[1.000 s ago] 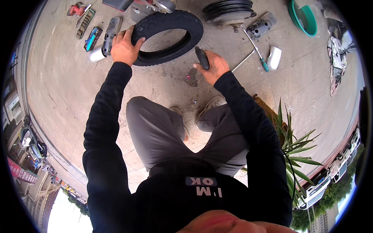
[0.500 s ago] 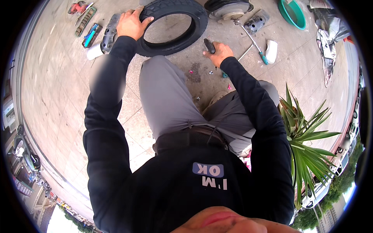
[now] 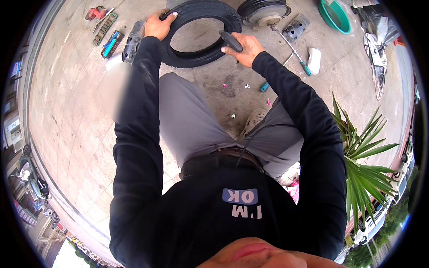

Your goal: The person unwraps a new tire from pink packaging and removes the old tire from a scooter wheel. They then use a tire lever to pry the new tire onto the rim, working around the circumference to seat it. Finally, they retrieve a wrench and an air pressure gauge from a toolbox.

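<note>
Out across the pale, gritty paving (image 3: 80, 111), joint lines are bent by the wide lens, and at the right the scene is edged by a plant (image 3: 357, 178) with long, pointed, glossy leaves. Now the tyre (image 3: 192, 59): black rubber, ring-shaped, its tread cut with blocky grooves, its sidewall smoother, laid flat on the ground beyond the knees. Beside it on the right, a ribbed black wheel (image 3: 263, 8) is seen with a dull metal hub. Farther right, a smooth green plastic tub (image 3: 326, 18) is set down.

And to the grip! By the left hand (image 3: 158, 27), the tyre's upper-left edge is covered, thumb parted from fingers; whether the rubber is pinched cannot be told. By the right hand (image 3: 246, 48), a dark, rounded, elongated object (image 3: 231, 41) is held in closed fingers, its tip overlapping the tyre's right side; contact there cannot be made out. So the tyre is placed between the hands, directly under the left and just beside the right. Tiny pink scraps (image 3: 269, 102) are scattered nearer the feet.
</note>
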Demonstrator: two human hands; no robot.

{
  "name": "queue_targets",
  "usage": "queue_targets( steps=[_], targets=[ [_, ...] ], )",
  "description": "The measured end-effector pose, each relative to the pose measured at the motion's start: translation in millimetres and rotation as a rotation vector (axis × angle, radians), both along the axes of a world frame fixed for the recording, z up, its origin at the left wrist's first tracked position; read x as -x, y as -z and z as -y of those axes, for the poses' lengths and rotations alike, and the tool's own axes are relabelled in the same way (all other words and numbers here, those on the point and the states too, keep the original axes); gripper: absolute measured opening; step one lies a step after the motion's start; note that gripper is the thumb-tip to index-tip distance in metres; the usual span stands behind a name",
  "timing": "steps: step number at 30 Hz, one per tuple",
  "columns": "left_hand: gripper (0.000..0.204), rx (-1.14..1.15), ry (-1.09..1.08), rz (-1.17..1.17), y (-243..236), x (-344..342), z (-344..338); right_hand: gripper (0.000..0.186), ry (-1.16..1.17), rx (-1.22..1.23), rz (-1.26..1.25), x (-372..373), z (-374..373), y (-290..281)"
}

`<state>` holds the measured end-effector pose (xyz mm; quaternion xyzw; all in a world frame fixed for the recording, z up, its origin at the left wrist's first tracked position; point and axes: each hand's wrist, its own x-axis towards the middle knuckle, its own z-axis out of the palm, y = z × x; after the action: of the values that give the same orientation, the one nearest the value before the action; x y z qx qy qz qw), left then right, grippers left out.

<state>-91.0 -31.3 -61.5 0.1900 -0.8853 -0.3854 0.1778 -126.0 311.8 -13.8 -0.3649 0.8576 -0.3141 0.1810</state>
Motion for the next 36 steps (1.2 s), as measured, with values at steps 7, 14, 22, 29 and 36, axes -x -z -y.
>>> queue_targets(
  steps=[7, 14, 22, 29, 36],
  targets=[
    [0.049, -0.116, -0.058, -0.138, 8, -9, -18, 0.042, 0.037, 0.202, 0.094, -11, 13, 33],
    [0.041, -0.389, -0.061, -0.06, -15, -21, -18, 0.042, -0.115, 0.097, 0.114, -17, 33, 18],
    [0.038, -0.421, -0.022, -0.1, -9, -28, -10, 0.042, -0.139, 0.244, 0.198, -32, 47, 33],
    [0.035, -0.439, -0.028, -0.099, -12, -29, -11, 0.036, -0.387, -0.001, 0.087, -46, 56, 35],
    [0.033, -0.426, -0.033, -0.122, -5, -26, -10, 0.035, -0.391, 0.147, 0.043, -51, 51, 58]
  ],
)
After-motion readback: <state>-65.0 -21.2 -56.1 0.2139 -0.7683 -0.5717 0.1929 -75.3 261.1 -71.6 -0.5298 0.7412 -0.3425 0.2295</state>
